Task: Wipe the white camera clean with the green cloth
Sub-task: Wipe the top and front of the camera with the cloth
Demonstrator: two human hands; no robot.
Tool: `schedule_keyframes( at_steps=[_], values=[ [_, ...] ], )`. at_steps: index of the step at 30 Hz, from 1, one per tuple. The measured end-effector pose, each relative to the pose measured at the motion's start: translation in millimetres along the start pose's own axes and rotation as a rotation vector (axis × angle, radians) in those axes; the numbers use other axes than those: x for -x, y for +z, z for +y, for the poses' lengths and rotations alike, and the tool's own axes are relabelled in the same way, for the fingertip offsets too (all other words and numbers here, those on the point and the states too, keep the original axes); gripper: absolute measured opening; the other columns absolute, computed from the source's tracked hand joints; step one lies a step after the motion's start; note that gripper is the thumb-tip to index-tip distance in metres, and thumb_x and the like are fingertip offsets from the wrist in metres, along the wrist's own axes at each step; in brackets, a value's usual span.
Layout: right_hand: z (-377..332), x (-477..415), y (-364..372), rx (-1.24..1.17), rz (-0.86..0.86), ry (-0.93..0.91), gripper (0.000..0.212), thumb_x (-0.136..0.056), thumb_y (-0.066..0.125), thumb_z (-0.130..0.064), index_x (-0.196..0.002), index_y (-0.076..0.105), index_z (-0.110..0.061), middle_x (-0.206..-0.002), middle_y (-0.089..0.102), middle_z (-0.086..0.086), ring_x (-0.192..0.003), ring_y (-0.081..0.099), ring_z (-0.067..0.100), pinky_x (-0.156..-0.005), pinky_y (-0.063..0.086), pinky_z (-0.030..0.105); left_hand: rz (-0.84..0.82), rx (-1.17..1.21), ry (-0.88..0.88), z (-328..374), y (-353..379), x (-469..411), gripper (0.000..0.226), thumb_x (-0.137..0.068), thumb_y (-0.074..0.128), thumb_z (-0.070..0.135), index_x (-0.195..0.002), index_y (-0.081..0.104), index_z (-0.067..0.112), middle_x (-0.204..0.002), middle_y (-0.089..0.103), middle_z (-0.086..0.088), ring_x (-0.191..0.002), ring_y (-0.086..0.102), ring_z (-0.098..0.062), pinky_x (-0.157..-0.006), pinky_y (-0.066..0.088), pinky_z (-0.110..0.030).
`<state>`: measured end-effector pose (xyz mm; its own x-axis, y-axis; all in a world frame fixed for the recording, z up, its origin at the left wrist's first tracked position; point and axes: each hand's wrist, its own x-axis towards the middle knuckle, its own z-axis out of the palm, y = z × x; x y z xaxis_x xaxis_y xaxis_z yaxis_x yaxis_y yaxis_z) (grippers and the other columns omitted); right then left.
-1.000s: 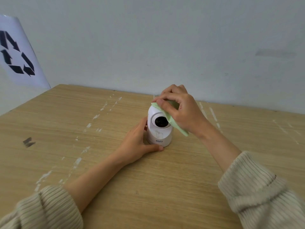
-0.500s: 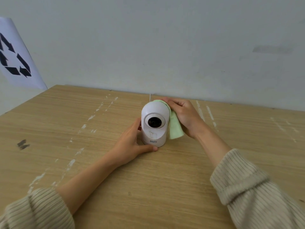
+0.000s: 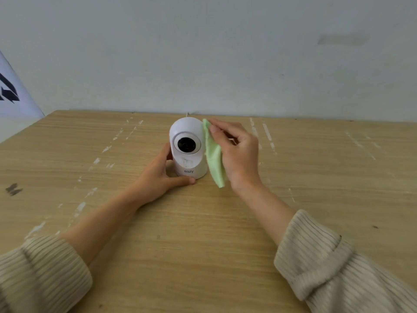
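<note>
- Head view: the white camera (image 3: 188,147) stands upright on the wooden table (image 3: 203,233), toward the far edge near the grey wall (image 3: 203,53), its dark round lens (image 3: 186,144) facing the near side and the word "eazy" readable low on its front.
- The left hand (image 3: 158,177) is curled around the camera's base from the left — thumb lying along the tabletop in front of the base, touching it, while the fingers wrap behind the left side where they are mostly hidden.
- The right hand (image 3: 237,154) holds the green cloth (image 3: 214,154) pinched between thumb and fingers, closed on it; the cloth hangs as a narrow folded strip just right of the camera.
- The cloth's top edge touches the upper right side of the camera's rounded head; lower down I cannot tell whether cloth and body touch or sit just apart. Its bottom tip hangs at about the level of the camera's base.
- Both forearms are bare, with ribbed beige sleeves (image 3: 334,267) pushed up at the near corners.
- The tabletop shows pale scuff streaks left and right of the camera and a small dark mark (image 3: 13,189) at the far-left side.
- A white sheet with a dark printed symbol (image 3: 11,96) — only partly in frame — leans at the left edge beyond the table.
</note>
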<state>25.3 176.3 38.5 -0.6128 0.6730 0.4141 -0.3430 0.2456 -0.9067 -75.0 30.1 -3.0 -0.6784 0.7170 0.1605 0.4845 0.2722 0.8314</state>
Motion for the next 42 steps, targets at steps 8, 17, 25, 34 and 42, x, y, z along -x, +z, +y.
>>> schedule_keyframes(
  at_steps=[8, 17, 25, 34, 42],
  values=[
    [3, 3, 3, 0.054, -0.087, -0.021, 0.028, -0.084, 0.069, -0.017, -0.111, 0.069, -0.013, -0.094, 0.058, -0.006, -0.090, 0.057, 0.007, -0.078, 0.043, 0.010, 0.006, -0.002, 0.002, 4, 1, 1, 0.094, -0.055, 0.083, 0.046, -0.136, 0.037, 0.038, -0.128, 0.059, 0.015, -0.121, 0.053, -0.004, -0.107, 0.042, -0.043],
    [14, 8, -9, 0.094, -0.130, 0.024, 0.030, -0.081, 0.072, -0.014, -0.111, 0.069, -0.010, -0.097, 0.065, -0.002, -0.088, 0.059, 0.005, -0.077, 0.043, 0.008, -0.002, 0.008, -0.006, 4, 0, 1, 0.090, -0.056, 0.082, 0.046, -0.134, 0.038, 0.040, -0.127, 0.057, 0.017, -0.122, 0.051, -0.004, -0.107, 0.042, -0.043],
    [24, 5, -26, 0.349, -0.092, 0.143, 0.010, -0.077, 0.076, -0.013, -0.086, 0.074, -0.011, -0.079, 0.068, -0.008, -0.074, 0.058, 0.003, -0.064, 0.040, 0.002, 0.007, -0.017, -0.006, 4, 0, 1, 0.082, -0.059, 0.085, 0.037, -0.126, 0.038, 0.048, -0.123, 0.056, 0.021, -0.120, 0.050, 0.000, -0.108, 0.040, -0.040],
    [9, 11, -12, 0.227, -0.080, -0.121, 0.008, -0.076, 0.074, -0.005, -0.083, 0.072, -0.010, -0.081, 0.067, -0.005, -0.071, 0.060, 0.002, -0.070, 0.047, 0.012, 0.003, -0.003, 0.006, 5, 1, 1, 0.088, -0.056, 0.084, 0.043, -0.131, 0.037, 0.044, -0.127, 0.055, 0.021, -0.123, 0.050, -0.003, -0.107, 0.041, -0.043],
    [8, 4, -29, 0.270, -0.044, -0.090, 0.007, -0.076, 0.074, -0.005, -0.077, 0.069, -0.009, -0.077, 0.068, -0.002, -0.072, 0.063, 0.006, -0.069, 0.046, 0.010, 0.015, -0.035, 0.002, 2, 1, 0, 0.081, -0.064, 0.085, 0.029, -0.130, 0.038, 0.041, -0.123, 0.055, 0.022, -0.122, 0.050, -0.003, -0.108, 0.039, -0.041]
  ],
)
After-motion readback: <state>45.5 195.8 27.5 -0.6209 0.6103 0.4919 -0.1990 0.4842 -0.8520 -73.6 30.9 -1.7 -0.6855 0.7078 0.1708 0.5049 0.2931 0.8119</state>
